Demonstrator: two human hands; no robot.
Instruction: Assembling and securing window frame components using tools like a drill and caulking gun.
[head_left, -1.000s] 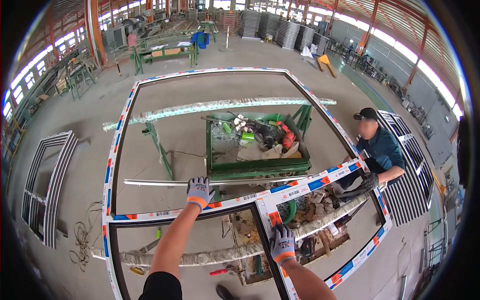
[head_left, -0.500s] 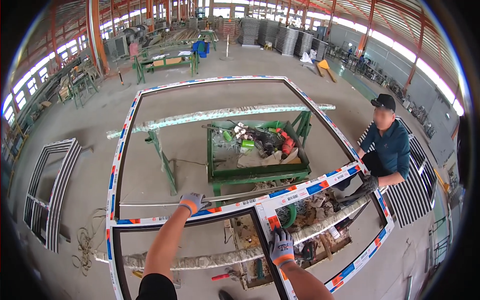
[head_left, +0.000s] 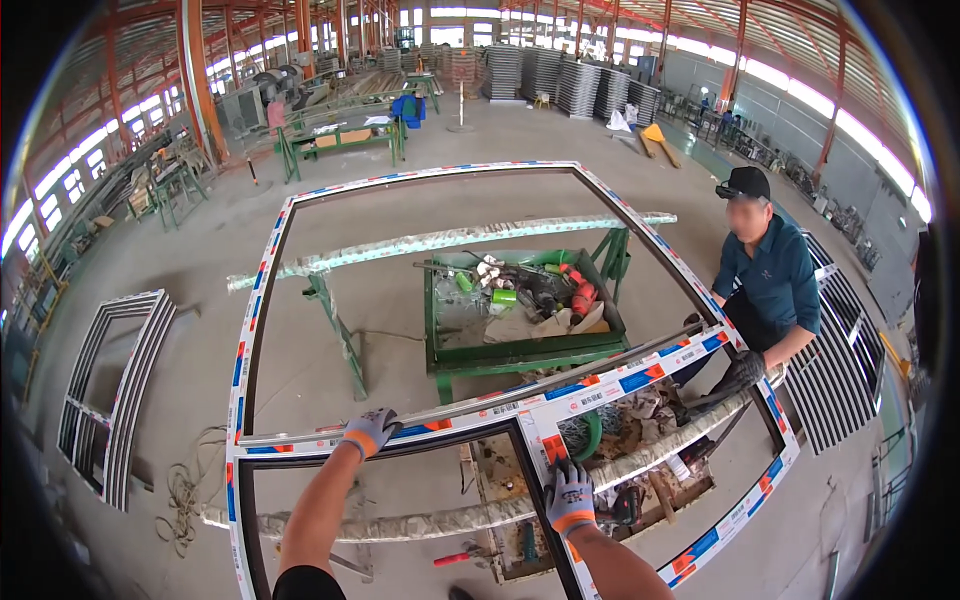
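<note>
A large window frame (head_left: 237, 400), wrapped in white, blue and orange printed film, lies flat before me on padded supports. My left hand (head_left: 371, 432), in a grey glove with an orange cuff, is curled over its crossbar at a long thin grey strip (head_left: 480, 405). That strip lies along the crossbar's far edge; the fingertips are partly hidden. My right hand (head_left: 571, 494), gloved alike, is closed around the short upright bar (head_left: 543, 440) below the crossbar. At the right, a co-worker's dark-gloved hand (head_left: 742, 371) rests on the frame by the crossbar's end.
Under the frame stand a green tool bin (head_left: 525, 355) with a red power tool (head_left: 583, 296) and a lower tray (head_left: 690, 497) of tools. Padded rails (head_left: 450, 240) cross beneath. Stacked frames (head_left: 115, 400) lie left, more (head_left: 825, 350) behind the crouching co-worker (head_left: 768, 270). Rope (head_left: 180, 495) lies coiled on the floor.
The thin strip has come nearer, from beyond the crossbar onto its far edge. My left hand has drawn slightly back with it; my right hand keeps its place on the upright bar.
</note>
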